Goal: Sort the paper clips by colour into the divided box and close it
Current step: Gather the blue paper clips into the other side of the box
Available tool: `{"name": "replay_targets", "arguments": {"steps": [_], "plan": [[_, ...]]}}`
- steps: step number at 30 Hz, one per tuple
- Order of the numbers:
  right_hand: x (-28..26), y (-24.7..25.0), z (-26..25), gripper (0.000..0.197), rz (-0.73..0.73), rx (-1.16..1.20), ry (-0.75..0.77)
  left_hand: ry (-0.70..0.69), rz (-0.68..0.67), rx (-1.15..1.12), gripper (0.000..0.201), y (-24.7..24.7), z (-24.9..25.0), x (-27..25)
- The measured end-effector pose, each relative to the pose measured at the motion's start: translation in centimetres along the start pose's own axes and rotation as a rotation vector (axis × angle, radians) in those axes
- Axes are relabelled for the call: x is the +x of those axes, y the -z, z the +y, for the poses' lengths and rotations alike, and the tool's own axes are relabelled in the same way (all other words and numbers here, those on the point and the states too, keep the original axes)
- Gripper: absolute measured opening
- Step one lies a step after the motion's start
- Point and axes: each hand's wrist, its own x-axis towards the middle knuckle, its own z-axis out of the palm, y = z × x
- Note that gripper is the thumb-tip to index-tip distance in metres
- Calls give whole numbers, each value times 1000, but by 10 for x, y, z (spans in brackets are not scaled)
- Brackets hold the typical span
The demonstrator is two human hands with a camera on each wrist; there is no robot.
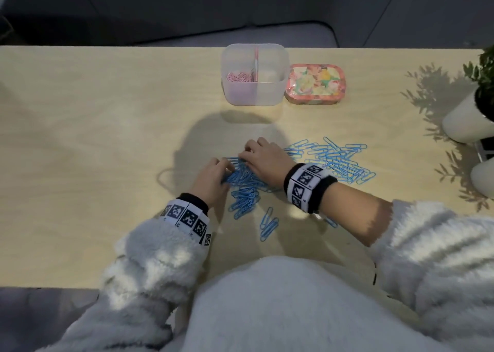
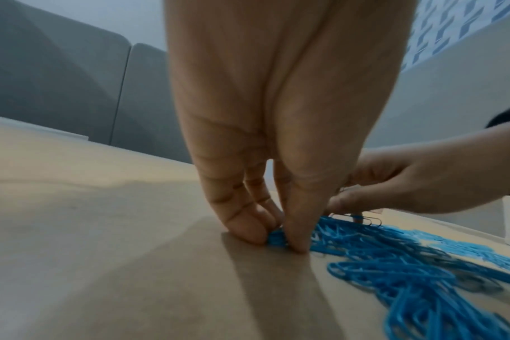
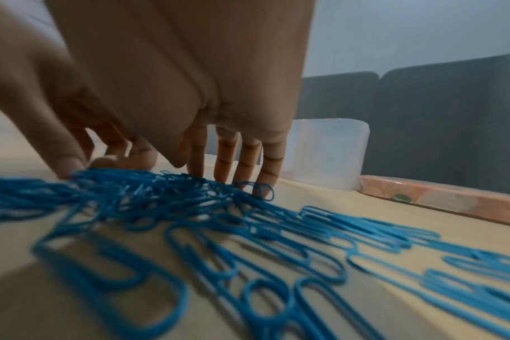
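A heap of blue paper clips point(image 1: 242, 182) lies at the table's middle, and more are scattered to the right point(image 1: 336, 159). My left hand point(image 1: 213, 175) pinches a bunch of them between thumb and fingers point(image 2: 277, 238). My right hand point(image 1: 263, 155) sits opposite, its straight fingers point(image 3: 249, 161) resting tip-down on the heap point(image 3: 172, 191). The translucent divided box point(image 1: 270, 95) stands open at the table's far side, with pink clips point(image 1: 238, 77) in its left compartment. The right compartment looks empty. The floral pink lid point(image 1: 314, 83) lies just right of the box.
Two white pots point(image 1: 465, 121) with a green plant stand at the table's right edge. A dark sofa point(image 1: 240, 9) runs behind the far edge. Loose blue clips point(image 1: 268, 224) lie near my body.
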Motion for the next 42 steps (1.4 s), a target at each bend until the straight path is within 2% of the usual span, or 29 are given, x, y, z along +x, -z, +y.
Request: {"name": "replay_targets", "arguments": {"steps": [2,4,5,7,8,10,13,17,24,28,30,34,37,39,42], "plan": [[-8,4,6,33,21,134,-27,-23,24,2,36,-1,-1,2],[-9,12,15,39,55,334,-116,-27,32,41,49,1,-3,3],[-8,16,18,46,22,384,-151,-26,30,66,54,2,-4,4],[-5,21,17,61,-103,294,-153,-39,19,99,55,3,-2,6],[-4,22,11,62,-141,203,-132,-54,18,109,51,3,0,7],[-3,17,0,54,-151,120,-103,-80,37,129,43,1,4,10],[-6,12,-11,42,-124,255,-145,-102,75,146,30,1,7,14],[-12,10,-8,30,-105,417,-203,-169,52,213,19,-1,11,18],[-12,38,21,13,49,689,-322,-194,32,275,22,3,15,17],[4,82,49,16,159,886,-406,-174,0,315,23,5,15,18],[22,102,63,18,269,959,-496,-152,-1,269,25,7,16,20],[65,131,86,14,445,900,-616,-181,58,192,27,19,21,24],[90,139,98,13,475,841,-689,-211,84,53,23,38,36,34],[101,139,102,13,439,845,-718,-223,121,-29,23,54,50,48],[103,133,104,21,377,886,-674,-256,227,-44,21,78,74,78]]}}
